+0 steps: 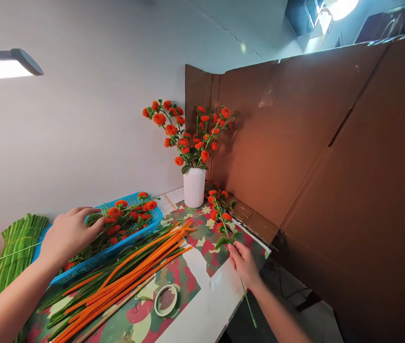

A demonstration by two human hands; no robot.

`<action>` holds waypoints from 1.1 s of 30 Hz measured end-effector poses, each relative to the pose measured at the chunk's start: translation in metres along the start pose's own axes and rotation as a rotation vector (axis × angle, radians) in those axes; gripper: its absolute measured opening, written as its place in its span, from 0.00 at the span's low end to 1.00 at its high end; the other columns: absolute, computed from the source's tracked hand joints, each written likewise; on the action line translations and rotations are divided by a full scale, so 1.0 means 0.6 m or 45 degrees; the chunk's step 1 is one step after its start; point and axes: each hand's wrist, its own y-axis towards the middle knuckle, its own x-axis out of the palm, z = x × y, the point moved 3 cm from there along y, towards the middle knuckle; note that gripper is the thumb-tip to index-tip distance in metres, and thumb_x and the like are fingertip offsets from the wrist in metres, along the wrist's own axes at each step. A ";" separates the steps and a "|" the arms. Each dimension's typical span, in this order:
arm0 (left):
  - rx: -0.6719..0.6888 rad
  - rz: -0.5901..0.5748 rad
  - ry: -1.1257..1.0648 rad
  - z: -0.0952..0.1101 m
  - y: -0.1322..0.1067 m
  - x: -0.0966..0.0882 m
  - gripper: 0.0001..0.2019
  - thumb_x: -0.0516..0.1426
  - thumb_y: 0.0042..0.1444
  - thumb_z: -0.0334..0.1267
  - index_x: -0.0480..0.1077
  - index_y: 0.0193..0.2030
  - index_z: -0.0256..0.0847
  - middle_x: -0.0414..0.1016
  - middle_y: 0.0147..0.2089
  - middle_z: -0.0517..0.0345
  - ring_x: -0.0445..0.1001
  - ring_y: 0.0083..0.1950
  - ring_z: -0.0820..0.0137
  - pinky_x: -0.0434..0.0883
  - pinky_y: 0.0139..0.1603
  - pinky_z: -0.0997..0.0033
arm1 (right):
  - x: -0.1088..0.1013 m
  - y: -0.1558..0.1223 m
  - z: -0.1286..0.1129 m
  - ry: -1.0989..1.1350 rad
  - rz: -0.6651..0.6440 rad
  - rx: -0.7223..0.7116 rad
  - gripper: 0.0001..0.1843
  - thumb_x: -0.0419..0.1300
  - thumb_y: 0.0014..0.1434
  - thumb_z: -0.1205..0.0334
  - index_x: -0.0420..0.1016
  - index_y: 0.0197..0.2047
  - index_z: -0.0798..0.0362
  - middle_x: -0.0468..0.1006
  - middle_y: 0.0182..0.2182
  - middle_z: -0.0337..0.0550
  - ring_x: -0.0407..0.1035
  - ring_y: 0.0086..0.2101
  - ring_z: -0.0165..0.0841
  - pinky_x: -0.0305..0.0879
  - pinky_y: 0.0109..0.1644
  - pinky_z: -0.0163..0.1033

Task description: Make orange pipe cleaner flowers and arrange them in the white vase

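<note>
On table point(213, 305), R hand point(244, 262) pinching flower stem point(221, 220), L hand point(68, 233) spread flat over blue basket point(81, 269)

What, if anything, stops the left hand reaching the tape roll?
Probably nothing, so likely yes. The left hand, apparently holding nothing, rests on the blue basket; the tape roll lies uncovered on the table, beyond the flat orange pipe cleaners.

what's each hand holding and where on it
Right hand pinches the orange flower sprig by its green stem, just below the leaves. Left hand lies on flowers in the blue basket; a grip cannot be told.
</note>
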 end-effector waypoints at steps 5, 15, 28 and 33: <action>0.034 0.053 -0.005 -0.015 -0.010 0.006 0.26 0.43 0.57 0.54 0.72 0.47 0.38 0.72 0.55 0.42 0.71 0.53 0.52 0.64 0.55 0.57 | -0.003 -0.004 -0.004 0.613 -0.112 0.214 0.23 0.61 0.51 0.39 0.63 0.28 0.51 0.53 0.12 0.25 0.40 0.13 0.21 0.37 0.17 0.32; 0.482 0.468 -0.268 0.120 -0.040 0.001 0.17 0.46 0.57 0.49 0.73 0.36 0.46 0.75 0.48 0.50 0.72 0.49 0.55 0.65 0.54 0.56 | -0.091 0.019 -0.039 0.779 -0.388 0.342 0.20 0.66 0.50 0.45 0.66 0.30 0.52 0.47 0.11 0.22 0.32 0.13 0.20 0.32 0.16 0.30; 0.905 0.112 -0.720 0.346 -0.088 0.053 0.10 0.53 0.56 0.39 0.76 0.38 0.46 0.75 0.49 0.51 0.70 0.48 0.57 0.71 0.46 0.57 | -0.089 -0.002 -0.026 0.670 -0.253 0.036 0.29 0.63 0.49 0.36 0.58 0.22 0.51 0.48 0.09 0.25 0.39 0.13 0.20 0.38 0.19 0.32; 0.859 0.042 -0.850 0.343 -0.104 0.041 0.11 0.53 0.56 0.40 0.76 0.40 0.46 0.75 0.49 0.52 0.71 0.49 0.58 0.71 0.48 0.56 | -0.046 -0.015 -0.017 0.708 -0.327 0.088 0.28 0.62 0.48 0.34 0.62 0.24 0.51 0.46 0.10 0.25 0.38 0.14 0.20 0.36 0.20 0.32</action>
